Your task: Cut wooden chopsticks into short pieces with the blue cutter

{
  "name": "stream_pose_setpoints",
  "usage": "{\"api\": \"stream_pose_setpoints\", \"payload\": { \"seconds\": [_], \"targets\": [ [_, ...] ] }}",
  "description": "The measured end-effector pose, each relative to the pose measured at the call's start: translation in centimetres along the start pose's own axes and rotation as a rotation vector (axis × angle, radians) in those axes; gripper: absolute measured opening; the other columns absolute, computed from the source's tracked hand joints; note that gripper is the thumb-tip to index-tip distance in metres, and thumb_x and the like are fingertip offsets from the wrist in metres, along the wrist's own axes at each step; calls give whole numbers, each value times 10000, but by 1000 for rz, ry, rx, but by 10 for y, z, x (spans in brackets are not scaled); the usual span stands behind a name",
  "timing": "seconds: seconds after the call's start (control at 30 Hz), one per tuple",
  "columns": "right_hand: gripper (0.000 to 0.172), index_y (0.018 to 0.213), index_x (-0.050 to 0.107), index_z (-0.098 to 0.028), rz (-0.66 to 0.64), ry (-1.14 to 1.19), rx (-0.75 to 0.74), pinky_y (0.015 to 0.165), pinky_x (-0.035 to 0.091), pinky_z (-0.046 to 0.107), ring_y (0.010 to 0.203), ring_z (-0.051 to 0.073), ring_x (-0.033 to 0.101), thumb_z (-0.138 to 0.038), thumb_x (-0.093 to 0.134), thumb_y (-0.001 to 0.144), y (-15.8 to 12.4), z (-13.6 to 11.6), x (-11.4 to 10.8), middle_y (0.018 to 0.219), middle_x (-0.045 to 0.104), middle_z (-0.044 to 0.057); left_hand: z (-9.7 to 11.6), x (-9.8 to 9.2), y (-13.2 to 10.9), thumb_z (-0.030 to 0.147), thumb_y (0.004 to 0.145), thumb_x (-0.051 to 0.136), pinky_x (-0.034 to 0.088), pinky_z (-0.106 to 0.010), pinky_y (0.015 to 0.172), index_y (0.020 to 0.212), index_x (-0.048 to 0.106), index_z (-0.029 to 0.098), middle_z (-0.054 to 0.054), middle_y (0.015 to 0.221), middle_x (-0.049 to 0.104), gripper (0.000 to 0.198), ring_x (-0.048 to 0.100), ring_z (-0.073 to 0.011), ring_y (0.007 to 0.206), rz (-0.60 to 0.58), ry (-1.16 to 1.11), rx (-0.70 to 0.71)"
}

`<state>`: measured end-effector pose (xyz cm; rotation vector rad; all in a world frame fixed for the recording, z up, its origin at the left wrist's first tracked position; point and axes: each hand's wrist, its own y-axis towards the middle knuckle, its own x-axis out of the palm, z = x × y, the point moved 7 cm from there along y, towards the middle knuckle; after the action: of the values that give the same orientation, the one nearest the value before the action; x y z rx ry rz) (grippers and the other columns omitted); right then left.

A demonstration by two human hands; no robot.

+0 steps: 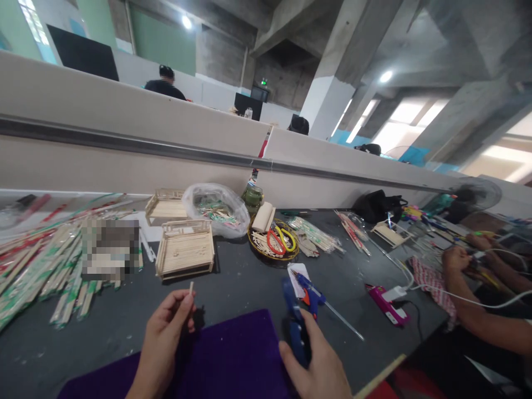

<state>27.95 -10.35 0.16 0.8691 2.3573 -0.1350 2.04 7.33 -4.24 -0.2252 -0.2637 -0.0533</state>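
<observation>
My left hand point(168, 330) pinches a short wooden stick point(192, 287) between thumb and fingers, its end pointing up. Below it lies a dark purple cloth or mat point(236, 354). On the right, my right hand point(318, 360) grips a blue hand tool point(296, 327), smeared by motion; its exact kind cannot be made out. Just beyond that hand a blue glue gun point(313, 293) rests beside white paper point(298, 280), with a clear glue stick point(344, 321) at its side. A small bed-like frame of wooden sticks point(185, 249) stands ahead of my left hand.
Wrapped chopsticks point(68, 266) pile up at left. Behind are another stick model point(166, 206), a plastic bag of scraps point(218, 210) and a basket point(274, 259) with scissors point(282, 239). At right lie a pink power strip point(388, 305) and another person's arm point(477, 310).
</observation>
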Motion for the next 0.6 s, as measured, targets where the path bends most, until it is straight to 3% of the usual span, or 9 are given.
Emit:
{"api": "stream_pose_setpoints", "payload": {
  "seconds": [0.1,0.27,0.43,0.6],
  "targets": [
    [503,1290,572,-177,-90,-377,-56,900,490,465,1052,352,650,-313,617,808,4,-21,29,1166,670,142,4,-9,3,492,693,818,423,-155,449,921,695,192,59,646,594,396,477,-68,492,66,-43,55],
    [505,1268,603,-96,-113,-741,-126,853,484,521,973,383,643,-257,622,790,13,-38,68,1054,665,186,5,-17,7,477,675,835,434,-151,442,960,687,199,57,648,613,424,479,-70,494,123,-98,98],
    [533,1275,610,-64,-52,-835,-182,807,478,511,968,385,621,-241,638,774,10,-28,84,1035,655,201,-1,-19,8,470,659,845,448,-153,432,970,690,192,40,697,636,445,498,-77,517,153,-107,73],
    [590,1296,586,-25,-7,-784,-234,799,474,547,994,432,599,-327,650,794,10,-7,89,1092,636,249,1,-21,7,446,645,858,446,-151,424,952,695,190,43,694,634,432,495,-75,512,181,-145,67]
  ]
}}
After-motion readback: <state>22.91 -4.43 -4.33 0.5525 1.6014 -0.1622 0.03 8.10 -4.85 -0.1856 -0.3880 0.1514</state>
